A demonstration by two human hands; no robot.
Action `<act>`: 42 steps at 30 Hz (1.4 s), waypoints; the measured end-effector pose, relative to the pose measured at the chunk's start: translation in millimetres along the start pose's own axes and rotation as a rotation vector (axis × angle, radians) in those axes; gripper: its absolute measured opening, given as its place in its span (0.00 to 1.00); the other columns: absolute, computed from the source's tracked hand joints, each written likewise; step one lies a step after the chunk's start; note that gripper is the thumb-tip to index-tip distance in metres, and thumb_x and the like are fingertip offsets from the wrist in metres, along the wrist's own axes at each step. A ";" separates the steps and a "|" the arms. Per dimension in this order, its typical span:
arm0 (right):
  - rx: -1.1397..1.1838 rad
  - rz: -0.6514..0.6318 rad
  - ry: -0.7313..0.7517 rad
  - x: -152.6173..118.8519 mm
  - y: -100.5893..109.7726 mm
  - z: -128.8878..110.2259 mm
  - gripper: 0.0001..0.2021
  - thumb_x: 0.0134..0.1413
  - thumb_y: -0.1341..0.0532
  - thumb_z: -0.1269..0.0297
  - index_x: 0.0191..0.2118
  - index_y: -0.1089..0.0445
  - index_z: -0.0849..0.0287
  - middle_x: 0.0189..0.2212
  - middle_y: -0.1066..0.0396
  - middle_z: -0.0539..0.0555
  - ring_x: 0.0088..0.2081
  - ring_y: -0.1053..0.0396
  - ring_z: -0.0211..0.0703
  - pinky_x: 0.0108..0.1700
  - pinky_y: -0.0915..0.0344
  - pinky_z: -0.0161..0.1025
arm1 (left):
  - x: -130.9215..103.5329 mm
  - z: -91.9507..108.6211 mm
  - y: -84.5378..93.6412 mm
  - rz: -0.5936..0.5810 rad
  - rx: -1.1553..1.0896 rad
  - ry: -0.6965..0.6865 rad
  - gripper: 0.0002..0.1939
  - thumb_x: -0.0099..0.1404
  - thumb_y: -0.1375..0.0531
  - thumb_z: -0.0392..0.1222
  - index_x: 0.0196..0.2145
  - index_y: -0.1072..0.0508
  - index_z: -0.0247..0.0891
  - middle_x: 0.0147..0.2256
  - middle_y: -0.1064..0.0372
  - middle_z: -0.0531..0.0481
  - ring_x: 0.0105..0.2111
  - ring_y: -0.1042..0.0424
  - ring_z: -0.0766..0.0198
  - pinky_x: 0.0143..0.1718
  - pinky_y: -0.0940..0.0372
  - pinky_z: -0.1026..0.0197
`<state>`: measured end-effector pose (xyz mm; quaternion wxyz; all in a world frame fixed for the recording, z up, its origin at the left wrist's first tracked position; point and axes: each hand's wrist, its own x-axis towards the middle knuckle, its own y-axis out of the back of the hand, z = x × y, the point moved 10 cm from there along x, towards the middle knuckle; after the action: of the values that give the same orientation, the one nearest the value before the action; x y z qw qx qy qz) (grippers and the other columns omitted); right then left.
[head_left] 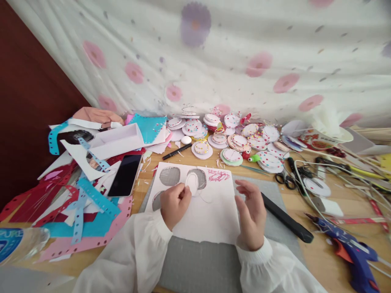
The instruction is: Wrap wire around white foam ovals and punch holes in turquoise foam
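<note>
My left hand [174, 204] pinches a small white paper disc [191, 184] between thumb and fingers, over a white paper sheet [210, 211]. That sheet has round cut-outs through which grey shows, and red scribbled writing at its top right corner. A thin strand curves over the sheet just right of the disc. My right hand [251, 213] hovers near the sheet's right edge, fingers apart, with nothing visible in it. Under the sheet lies a grey cutting mat [198, 266]. A black bar-shaped tool [287, 217] rests on the mat beside my right hand.
Behind the sheet stand several stacked paper discs with coloured dots [201, 148] and a black marker [177, 151]. Left are a phone [125, 176], paper scraps [97, 197], a white box [117, 140] and a bottle [23, 242]. Right are scissors [285, 180] and a blue glue gun [348, 248].
</note>
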<state>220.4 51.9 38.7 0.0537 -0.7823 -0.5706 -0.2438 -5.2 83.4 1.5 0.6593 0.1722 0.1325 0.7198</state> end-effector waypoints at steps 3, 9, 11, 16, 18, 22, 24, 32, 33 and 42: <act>0.005 -0.047 -0.010 -9.7 -9.8 -1.9 0.07 0.60 0.45 0.64 0.43 0.36 0.56 0.40 0.35 0.56 0.44 0.37 0.48 0.47 0.41 0.48 | -6.2 14.7 9.1 0.116 0.194 -0.155 0.17 0.59 0.44 0.43 0.16 0.43 0.40 0.16 0.50 0.53 0.21 0.47 0.63 0.27 0.55 0.61; -0.091 -0.303 0.080 -33.3 -54.8 -13.9 0.19 0.57 0.41 0.66 0.53 0.43 0.56 0.47 0.37 0.59 0.48 0.38 0.48 0.49 0.38 0.48 | -25.0 45.8 -12.4 0.045 0.562 -0.496 0.10 0.62 0.46 0.39 0.24 0.30 0.41 0.17 0.40 0.50 0.21 0.38 0.61 0.28 0.50 0.59; -0.134 -0.328 0.145 -35.0 -59.8 -17.9 0.15 0.58 0.43 0.70 0.51 0.40 0.55 0.44 0.34 0.57 0.47 0.37 0.47 0.47 0.38 0.46 | -28.9 49.8 -18.2 0.015 0.609 -0.552 0.10 0.63 0.47 0.37 0.25 0.30 0.40 0.17 0.39 0.50 0.21 0.38 0.61 0.28 0.50 0.58; -0.323 -0.290 0.340 -32.9 -53.7 -30.1 0.16 0.58 0.45 0.77 0.46 0.31 0.49 0.38 0.29 0.53 0.40 0.36 0.46 0.41 0.41 0.45 | -24.3 45.7 -9.6 0.058 0.500 -0.471 0.15 0.63 0.46 0.37 0.18 0.38 0.39 0.16 0.42 0.53 0.20 0.41 0.64 0.27 0.52 0.59; -0.425 -0.240 0.408 -33.2 -48.3 -33.7 0.20 0.57 0.45 0.78 0.47 0.30 0.45 0.38 0.27 0.51 0.37 0.36 0.45 0.40 0.42 0.45 | -16.8 33.5 -2.6 0.071 0.377 -0.313 0.17 0.63 0.46 0.39 0.17 0.42 0.39 0.15 0.45 0.54 0.19 0.44 0.66 0.26 0.53 0.60; -0.406 -0.310 0.476 -38.6 -52.1 -31.0 0.25 0.56 0.46 0.80 0.54 0.33 0.45 0.36 0.27 0.51 0.32 0.38 0.41 0.35 0.39 0.40 | -7.1 -1.8 -6.5 -0.026 -0.012 0.078 0.21 0.63 0.47 0.45 0.15 0.47 0.39 0.14 0.52 0.57 0.17 0.47 0.68 0.23 0.53 0.62; -0.357 -0.378 0.488 -41.2 -57.2 -29.3 0.26 0.57 0.47 0.82 0.56 0.36 0.47 0.36 0.28 0.52 0.33 0.37 0.41 0.35 0.36 0.39 | -5.9 -7.6 -12.6 -0.078 -0.119 0.152 0.22 0.63 0.47 0.47 0.15 0.49 0.40 0.13 0.53 0.58 0.16 0.48 0.69 0.21 0.53 0.63; -0.299 -0.336 0.510 -33.5 -49.8 -47.2 0.13 0.55 0.43 0.77 0.45 0.31 0.60 0.34 0.32 0.57 0.37 0.34 0.45 0.37 0.32 0.43 | -3.7 -11.5 -15.0 -0.098 -0.155 0.163 0.21 0.61 0.47 0.47 0.15 0.50 0.39 0.13 0.55 0.60 0.16 0.51 0.71 0.20 0.55 0.64; -0.291 -0.311 0.515 -31.9 -47.1 -49.3 0.11 0.54 0.42 0.77 0.43 0.31 0.60 0.33 0.32 0.57 0.36 0.34 0.45 0.36 0.33 0.43 | -3.5 -11.8 -15.3 -0.098 -0.154 0.160 0.21 0.61 0.47 0.47 0.15 0.49 0.39 0.13 0.55 0.60 0.17 0.51 0.71 0.21 0.55 0.64; -0.269 -0.188 0.478 -22.5 -34.7 -48.7 0.11 0.52 0.39 0.78 0.39 0.30 0.56 0.34 0.31 0.55 0.36 0.32 0.43 0.36 0.33 0.42 | -6.3 -6.3 -23.8 -0.164 -0.095 0.078 0.21 0.62 0.47 0.45 0.16 0.50 0.38 0.16 0.56 0.59 0.19 0.51 0.71 0.22 0.56 0.64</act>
<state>167.8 26.7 64.7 0.0599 -0.6465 -0.5742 -0.4987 14.0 79.6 -14.5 0.7178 0.1013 0.1372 0.6751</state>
